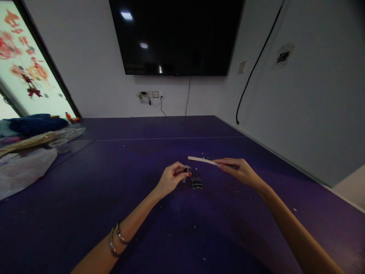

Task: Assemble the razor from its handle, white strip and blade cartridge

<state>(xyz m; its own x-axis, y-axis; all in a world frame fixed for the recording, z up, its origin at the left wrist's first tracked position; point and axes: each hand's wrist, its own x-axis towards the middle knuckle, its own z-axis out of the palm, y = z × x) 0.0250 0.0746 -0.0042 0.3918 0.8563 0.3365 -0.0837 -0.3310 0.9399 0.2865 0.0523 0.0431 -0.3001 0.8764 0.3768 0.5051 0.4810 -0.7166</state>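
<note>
My left hand is closed with thumb and fingers pinched on a small grey-and-black object. It has a short silvery top and a narrow lower part, but my fingers cover much of it and its kind is unclear. My right hand grips one end of a pale, flat stick with a rounded tip. The stick points left, its tip just above and apart from the small object. Below, on the purple surface, lies a small dark rectangular piece with clear edges. A small dark thing shows behind the stick.
White crumbs dot the purple surface. Plastic bags and dark blue cloth lie at the left. A black cable hangs along the right wall. A television is mounted above sockets.
</note>
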